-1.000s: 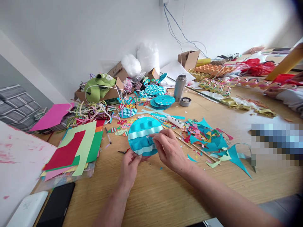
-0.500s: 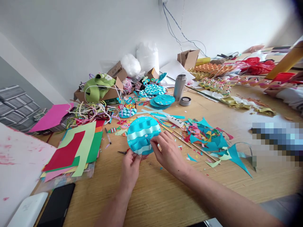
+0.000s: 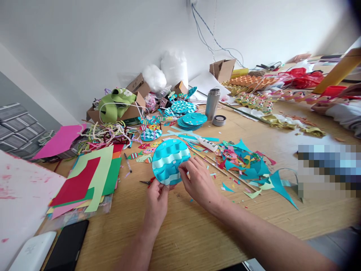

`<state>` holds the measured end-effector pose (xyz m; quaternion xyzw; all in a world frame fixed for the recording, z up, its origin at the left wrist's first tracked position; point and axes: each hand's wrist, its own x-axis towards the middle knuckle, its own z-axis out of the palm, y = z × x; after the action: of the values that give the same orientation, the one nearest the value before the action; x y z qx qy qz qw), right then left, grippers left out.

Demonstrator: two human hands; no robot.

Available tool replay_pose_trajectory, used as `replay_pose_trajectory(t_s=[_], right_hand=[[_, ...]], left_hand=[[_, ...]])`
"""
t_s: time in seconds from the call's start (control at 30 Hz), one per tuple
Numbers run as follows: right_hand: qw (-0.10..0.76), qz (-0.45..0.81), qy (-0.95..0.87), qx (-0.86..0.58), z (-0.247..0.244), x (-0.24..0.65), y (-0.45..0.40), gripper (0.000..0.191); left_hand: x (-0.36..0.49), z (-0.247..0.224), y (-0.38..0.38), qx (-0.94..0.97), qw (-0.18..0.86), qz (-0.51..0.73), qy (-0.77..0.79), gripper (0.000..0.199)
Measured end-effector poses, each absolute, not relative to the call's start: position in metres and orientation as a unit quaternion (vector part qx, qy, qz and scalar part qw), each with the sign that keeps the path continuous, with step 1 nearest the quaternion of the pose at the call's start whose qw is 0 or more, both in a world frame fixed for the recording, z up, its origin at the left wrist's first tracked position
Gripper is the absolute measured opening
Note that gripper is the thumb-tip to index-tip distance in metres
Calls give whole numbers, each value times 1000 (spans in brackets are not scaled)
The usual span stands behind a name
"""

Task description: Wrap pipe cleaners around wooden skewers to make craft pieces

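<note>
My left hand (image 3: 157, 198) grips the lower edge of a round blue paper disc (image 3: 166, 152), thumb in front, holding it tilted up above the table. Wavy strips of blue and pale shiny paper run across the disc's face. My right hand (image 3: 197, 178) is closed in a pinch at the disc's lower right, its fingertips over the face. What sits between those fingertips is too small to make out. Red-handled scissors (image 3: 148, 182) lie just behind my left hand, partly hidden. Behind the disc lie patterned paper fish (image 3: 144, 146) and a white glue tube (image 3: 208, 143).
Coloured paper scraps (image 3: 248, 162) and thin sticks (image 3: 235, 175) lie to the right. Stacked blue discs (image 3: 192, 120) and a steel flask (image 3: 213, 104) stand behind. Coloured sheets (image 3: 104, 180), a phone (image 3: 67, 244) and a white device (image 3: 35, 250) lie left. Another person's hand (image 3: 321, 107) is far right.
The view has shifted slightly. Both hands keep nearly the same place on the disc, which has tilted very little; the scissors' red handle shows a bit more.
</note>
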<state>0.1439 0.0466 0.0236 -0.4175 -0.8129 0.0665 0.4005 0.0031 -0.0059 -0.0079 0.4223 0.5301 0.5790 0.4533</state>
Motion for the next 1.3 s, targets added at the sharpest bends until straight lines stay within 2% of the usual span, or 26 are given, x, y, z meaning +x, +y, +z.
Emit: replay_pose_trajectory(t_s=[0.3,0.87,1.3], right_hand=[[397,73,-810,-425,24,144,46,14],[379,63,-816,-433,22,143,47,14],[366,54,-820,-437,17,141,49,14]], left_hand=[[3,-8,-8,454,428,568,537,26],[3,-12,-8,475,413,561,538,31],[6,-13,-6,433,467,589,497,29]])
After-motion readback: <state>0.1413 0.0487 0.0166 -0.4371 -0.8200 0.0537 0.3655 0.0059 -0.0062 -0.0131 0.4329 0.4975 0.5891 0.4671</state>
